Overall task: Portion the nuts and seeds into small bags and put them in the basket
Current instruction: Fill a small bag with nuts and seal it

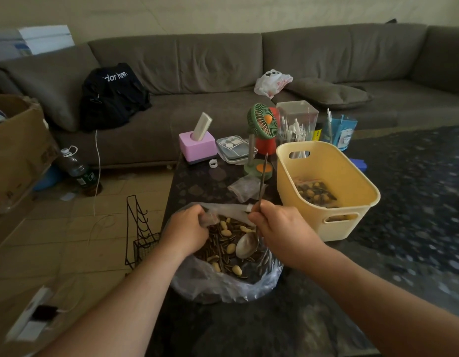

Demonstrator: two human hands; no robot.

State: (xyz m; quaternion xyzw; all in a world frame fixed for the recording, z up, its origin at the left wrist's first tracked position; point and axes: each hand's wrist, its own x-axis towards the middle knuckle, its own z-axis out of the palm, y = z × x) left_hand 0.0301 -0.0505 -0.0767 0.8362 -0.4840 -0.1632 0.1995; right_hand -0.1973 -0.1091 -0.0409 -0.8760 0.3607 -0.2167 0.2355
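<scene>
A large clear plastic bag point(223, 287) full of sunflower seeds and pale nuts point(223, 249) sits on the dark table in front of me. Over it, my left hand point(187, 230) and my right hand point(280, 228) each pinch one end of a small clear bag point(228, 211). The right hand also grips a metal spoon point(246, 244), whose bowl rests among the seeds while the handle points up and away. To the right stands a yellow basket point(352, 228), with a filled small bag point(313, 193) lying inside. Spare empty small bags point(245, 188) lie behind the big bag.
Behind stand a pink tissue box point(197, 148), a green desk fan point(262, 124), a flat lidded box point(233, 148), a clear container point(296, 119) and a blue cup point(339, 132). A wire rack point(139, 233) stands left of the table. A grey sofa point(249, 73) runs across the back.
</scene>
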